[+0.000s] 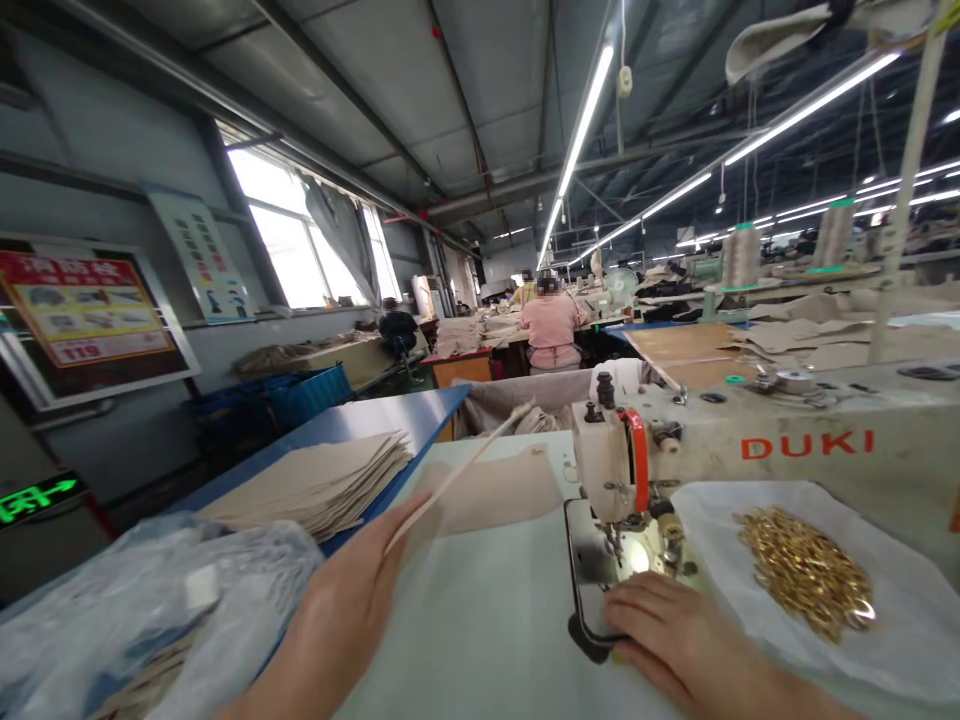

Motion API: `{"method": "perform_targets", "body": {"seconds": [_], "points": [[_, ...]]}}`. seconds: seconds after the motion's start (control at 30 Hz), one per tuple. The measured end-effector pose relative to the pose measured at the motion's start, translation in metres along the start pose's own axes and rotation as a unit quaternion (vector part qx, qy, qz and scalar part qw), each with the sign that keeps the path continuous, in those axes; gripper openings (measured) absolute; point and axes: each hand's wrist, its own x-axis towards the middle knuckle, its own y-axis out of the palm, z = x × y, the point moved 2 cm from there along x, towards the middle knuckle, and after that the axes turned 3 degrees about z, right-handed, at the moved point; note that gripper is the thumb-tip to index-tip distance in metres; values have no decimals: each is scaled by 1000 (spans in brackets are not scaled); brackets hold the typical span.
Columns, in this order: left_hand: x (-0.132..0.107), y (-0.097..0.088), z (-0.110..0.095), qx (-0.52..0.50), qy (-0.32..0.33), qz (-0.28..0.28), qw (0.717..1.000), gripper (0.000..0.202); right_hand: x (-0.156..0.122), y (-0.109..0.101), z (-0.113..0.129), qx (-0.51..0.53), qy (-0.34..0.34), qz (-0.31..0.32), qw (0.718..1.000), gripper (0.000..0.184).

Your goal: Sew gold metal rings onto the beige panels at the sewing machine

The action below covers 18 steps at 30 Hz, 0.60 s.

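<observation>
Grey workshop walls (52,130) stand at the far left beneath a dark sloping roof, carrying a framed red-and-yellow poster (82,310), with a lit green sign (37,497) lower down. Nearest on that side lies a crumpled, translucent plastic bag (247,560) with beige material showing through its lower part. Just beyond it, a stack of flat beige fabric pieces (307,485) rests on a glossy blue tabletop (427,405). Next comes the left hand (356,575), closed around one end of a thin beige fabric piece (465,467), seen nearly edge-on and tilted up and away over the pale green worktable (465,610). Behind this held piece, a flat rectangle of beige cloth (499,490) lies on the worktable. Farther back, a person in a pink top (553,325) sits facing away. Right of the cloth stands an off-white sewing machine (712,430) with red "DUKI" lettering, its lamp glowing near the needle. At its dark-edged metal plate (590,550) rests the right hand (675,630), fingers together and slightly bent; whether they grip anything cannot be told. Beside that hand, at far right, a white-lined tray (907,625) holds heaped gold-coloured metal rings (810,575).
</observation>
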Motion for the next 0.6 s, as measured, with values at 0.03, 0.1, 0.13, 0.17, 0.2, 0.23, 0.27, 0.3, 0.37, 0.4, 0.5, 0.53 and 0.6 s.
{"method": "perform_targets", "body": {"seconds": [0.03, 0.1, 0.13, 0.17, 0.2, 0.23, 0.27, 0.3, 0.37, 0.4, 0.5, 0.53, 0.6], "points": [[22, 7, 0, 13, 9, 38, 999, 45, -1, 1, -1, -2, 0, -2, 1000, 17], [55, 35, 1, 36, -3, 127, 991, 52, -2, 5, -5, -9, -3, -13, 1000, 16], [64, 53, 1, 37, -12, 146, 989, 53, -3, 8, -8, -13, -7, -18, 1000, 16], [69, 74, 1, 38, -22, 167, 985, 53, -3, 11, -11, -16, -12, -25, 999, 16], [70, 95, 0, 37, -34, 190, 980, 51, -4, 15, -15, -19, -16, -34, 999, 17], [68, 115, -1, 36, -45, 215, 975, 47, -5, 19, -19, -22, -23, -48, 998, 17], [64, 132, -2, 35, -59, 237, 969, 44, -5, 23, -22, -25, -33, -64, 997, 17], [59, 147, -3, 35, -70, 255, 964, 45, -6, 27, -25, -29, -44, -80, 995, 15], [50, 165, -1, 32, -83, 284, 955, 55, -6, 34, -30, -37, -59, -93, 993, 13], [48, 170, 1, 30, -84, 296, 951, 59, -6, 37, -31, -39, -62, -90, 993, 12], [52, 177, 10, 22, -77, 321, 944, 63, -5, 42, -34, -36, -53, -75, 995, 12], [56, 179, 13, 19, -74, 327, 942, 64, -4, 43, -35, -35, -54, -76, 995, 11], [65, 183, 20, 13, -69, 331, 941, 65, -4, 44, -37, -38, -67, -84, 993, 8]]}}
